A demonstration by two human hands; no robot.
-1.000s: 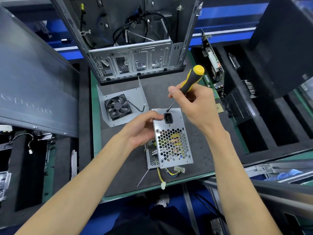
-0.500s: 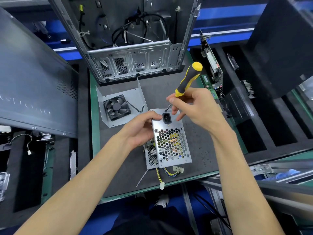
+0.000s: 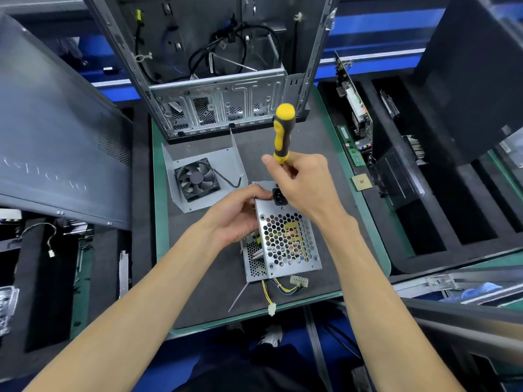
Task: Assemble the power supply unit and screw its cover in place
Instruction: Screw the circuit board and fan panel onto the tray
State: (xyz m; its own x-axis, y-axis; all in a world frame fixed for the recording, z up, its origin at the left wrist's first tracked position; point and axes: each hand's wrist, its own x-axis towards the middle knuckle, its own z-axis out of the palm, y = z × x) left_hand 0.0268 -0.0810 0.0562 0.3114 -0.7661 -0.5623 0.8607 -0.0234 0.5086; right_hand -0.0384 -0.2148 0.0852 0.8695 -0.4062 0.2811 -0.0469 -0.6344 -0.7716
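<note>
A silver power supply unit point(image 3: 285, 241) with a honeycomb grille stands on the dark mat, its black socket at the top. My left hand point(image 3: 237, 213) grips its upper left edge. My right hand point(image 3: 302, 185) holds a yellow-and-black screwdriver point(image 3: 283, 131) by the lower handle, nearly upright over the unit's top edge; the shaft and tip are hidden behind my fingers. A metal cover plate with a black fan point(image 3: 196, 179) lies to the upper left. Yellow wires with white connectors point(image 3: 271, 308) trail from the unit's lower end.
An open computer case point(image 3: 220, 108) stands at the back of the mat. A grey side panel point(image 3: 62, 154) leans at the left. Circuit boards point(image 3: 356, 108) and a CPU chip point(image 3: 362, 183) sit in black foam trays on the right. A thin metal rod point(image 3: 239, 297) lies near the mat's front edge.
The screwdriver has swung from leaning right to nearly upright, and my right hand has shifted left over the unit's top edge. My left hand stays on the unit.
</note>
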